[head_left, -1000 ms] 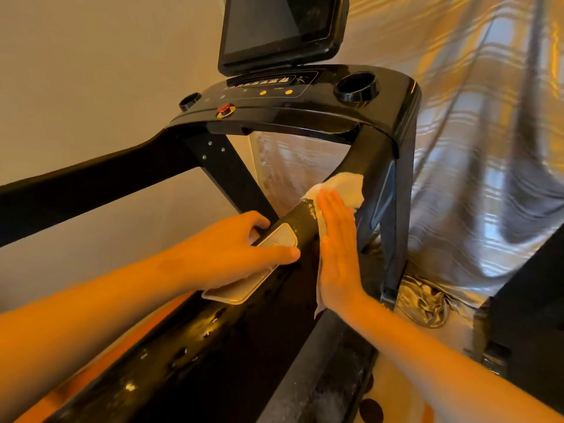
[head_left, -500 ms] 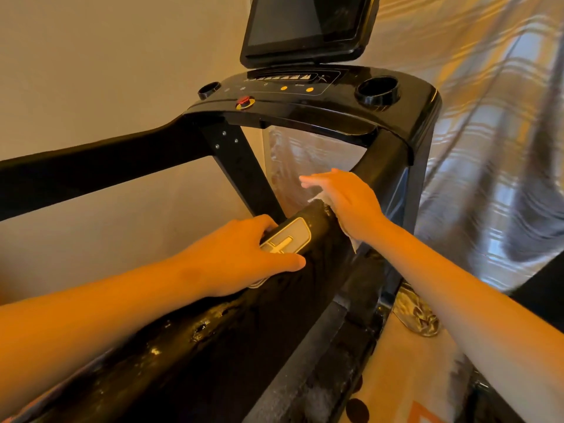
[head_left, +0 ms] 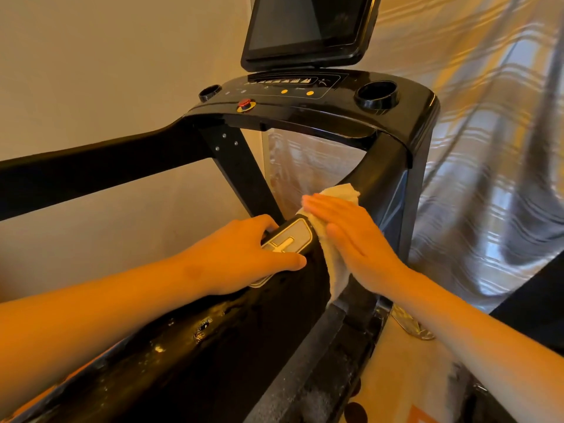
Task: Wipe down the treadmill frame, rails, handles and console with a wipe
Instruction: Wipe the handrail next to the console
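White cloth wipe (head_left: 340, 193): draped over the top of the glossy black right handrail (head_left: 213, 346), just beyond the silver sensor plate (head_left: 287, 239). One end is bunched beside the black upright post (head_left: 393, 184), and the other hangs down the rail's right side.
Right hand (head_left: 354, 239): laid flat on the wipe, with the fingers (head_left: 323, 206) held straight and together. Nothing is clasped, and the cloth is pressed against the rail by palm and fingers.
Left hand (head_left: 244, 254): wrapped round the same handrail at the sensor plate. Its fingers (head_left: 263, 222) are curled over the far side, the thumb is laid along the plate's near edge, and the rail is grasped.
Rail surface: pale specks and smears are seen on the stretch nearer the camera.
Black console deck (head_left: 305, 117): set above and beyond both hands. A round red button (head_left: 245, 104) is seen at its near edge and a round cup holder (head_left: 377, 94) to the right.
Dark tilted screen (head_left: 305, 25): mounted above the deck and unlit.
Black left handrail (head_left: 91, 172): untouched, well apart from the wipe.
Backdrop: a beige wall (head_left: 91, 71) at left and a shiny striped curtain (head_left: 488, 148) at right.
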`<state>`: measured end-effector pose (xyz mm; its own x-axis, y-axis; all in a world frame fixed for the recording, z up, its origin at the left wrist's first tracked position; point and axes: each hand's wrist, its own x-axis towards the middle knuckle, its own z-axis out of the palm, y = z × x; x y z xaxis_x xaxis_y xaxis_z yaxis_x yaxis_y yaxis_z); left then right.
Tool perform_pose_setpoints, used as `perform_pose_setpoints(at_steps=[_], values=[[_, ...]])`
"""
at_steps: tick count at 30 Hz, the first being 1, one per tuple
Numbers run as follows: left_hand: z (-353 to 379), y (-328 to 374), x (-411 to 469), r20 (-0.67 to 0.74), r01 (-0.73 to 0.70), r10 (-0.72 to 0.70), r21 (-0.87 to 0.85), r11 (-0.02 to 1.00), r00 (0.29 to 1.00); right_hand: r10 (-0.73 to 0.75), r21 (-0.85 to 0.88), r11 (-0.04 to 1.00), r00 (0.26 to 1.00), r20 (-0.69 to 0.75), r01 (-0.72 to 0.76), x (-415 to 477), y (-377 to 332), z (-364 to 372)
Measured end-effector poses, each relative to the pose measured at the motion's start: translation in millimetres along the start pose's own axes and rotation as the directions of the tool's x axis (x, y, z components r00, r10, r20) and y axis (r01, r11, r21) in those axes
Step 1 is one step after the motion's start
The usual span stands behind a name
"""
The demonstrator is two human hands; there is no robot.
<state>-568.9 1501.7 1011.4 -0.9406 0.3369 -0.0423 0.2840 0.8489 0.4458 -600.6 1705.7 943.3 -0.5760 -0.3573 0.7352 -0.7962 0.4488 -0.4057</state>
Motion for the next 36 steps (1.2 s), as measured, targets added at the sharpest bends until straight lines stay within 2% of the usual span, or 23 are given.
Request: perform_pose_setpoints(at_steps=[2,4,6,8,10,11,14,15,16,17,18,19,21,22,24,25,26,27,29,31,32,33,36], values=[[0.1,0.9,1.3,0.001,0.005,-0.005,-0.001,1.000,1.000,0.072,-0.034,0.997,0.984,0.166,-0.067,13.2,6.5,2.5],[-0.1,1.3,2.7,0.010,0.016,-0.015,-0.004,1.000,1.000,0.147,-0.197,0.976,0.941,0.305,-0.088,32.1,15.3,0.8],[-0.7,1.9,4.2,0.024,0.015,-0.015,-0.002,1.000,1.000,0.160,-0.375,0.927,0.915,0.370,-0.011,49.6,21.8,-3.1],[-1.1,2.0,4.5,0.032,0.012,-0.012,0.002,1.000,0.999,0.180,-0.466,0.883,0.880,0.439,0.052,68.2,19.9,-7.1],[-0.9,2.0,3.9,0.034,0.010,-0.010,0.002,1.000,0.999,0.296,-0.527,0.850,0.828,0.477,0.000,83.0,16.2,-10.8],[-0.6,2.3,3.6,0.035,0.011,-0.011,-0.001,1.000,0.999,0.297,-0.571,0.820,0.825,0.481,0.038,85.8,16.3,-10.0],[0.8,3.3,2.7,0.038,0.022,-0.022,-0.005,1.000,0.999,0.140,-0.663,0.732,0.918,0.372,0.158,66.2,17.6,-1.4],[1.1,3.5,2.6,0.037,0.022,-0.022,-0.004,1.000,0.999,0.058,-0.598,0.795,0.968,0.244,0.103,51.4,18.9,8.0],[1.0,3.9,2.5,0.036,0.020,-0.020,-0.001,1.000,0.999,-0.006,-0.426,0.904,0.997,0.079,0.039,36.3,14.8,17.7],[0.7,4.2,2.8,0.034,0.017,-0.017,0.004,1.000,0.999,0.003,-0.150,0.989,0.998,-0.068,-0.014,21.7,5.8,28.6],[0.7,4.5,3.2,0.031,0.015,-0.015,0.005,1.000,0.999,0.057,0.078,0.996,0.989,-0.134,-0.047,11.1,0.4,35.8],[1.0,4.3,3.7,0.030,0.015,-0.015,0.005,1.000,0.999,0.084,0.166,0.984,0.985,-0.152,-0.058,4.4,1.3,39.3],[1.0,3.9,4.8,0.032,0.018,-0.018,0.000,1.000,0.999,0.126,0.202,0.973,0.991,-0.051,-0.113,2.3,8.0,36.9],[0.8,3.5,5.1,0.036,0.017,-0.016,-0.004,1.000,0.999,0.151,0.184,0.971,0.988,0.018,-0.151,5.3,8.7,33.6],[-0.2,3.5,5.3,0.054,0.008,-0.008,-0.005,1.000,0.999,0.077,-0.078,0.995,0.988,0.131,-0.067,21.6,12.1,17.4],[-0.8,3.8,5.5,0.066,0.002,-0.002,-0.002,1.000,0.998,0.064,-0.296,0.955,0.971,0.228,0.007,32.1,11.9,8.3],[-1.3,4.0,5.3,0.077,0.000,0.000,0.000,1.000,0.997,0.121,-0.461,0.886,0.939,0.322,0.044,44.9,10.4,1.8],[-1.9,4.3,5.0,0.085,-0.001,0.001,-0.001,1.000,0.996,0.154,-0.539,0.838,0.910,0.384,0.086,56.3,6.1,-2.6],[-2.9,4.2,4.6,0.090,0.003,-0.003,-0.009,1.000,0.996,0.313,-0.576,0.817,0.847,0.429,-0.010,83.3,-5.3,-8.7],[-3.0,4.6,3.2,0.092,0.010,-0.009,-0.016,1.000,0.996,0.497,-0.541,0.812,0.747,0.442,-0.219,105.3,-0.9,-7.4],[-2.6,4.3,2.3,0.091,0.015,-0.014,-0.019,1.000,0.996,0.541,-0.545,0.798,0.707,0.456,-0.258,111.9,1.8,-3.8],[-2.5,3.7,1.5,0.087,0.021,-0.019,-0.025,0.999,0.996,0.537,-0.513,0.810,0.709,0.457,-0.283,113.7,3.6,-2.5],[-2.1,2.5,0.5,0.072,0.029,-0.026,-0.041,0.999,0.997,0.448,-0.565,0.817,0.746,0.493,-0.116,105.7,-4.6,-9.4]])
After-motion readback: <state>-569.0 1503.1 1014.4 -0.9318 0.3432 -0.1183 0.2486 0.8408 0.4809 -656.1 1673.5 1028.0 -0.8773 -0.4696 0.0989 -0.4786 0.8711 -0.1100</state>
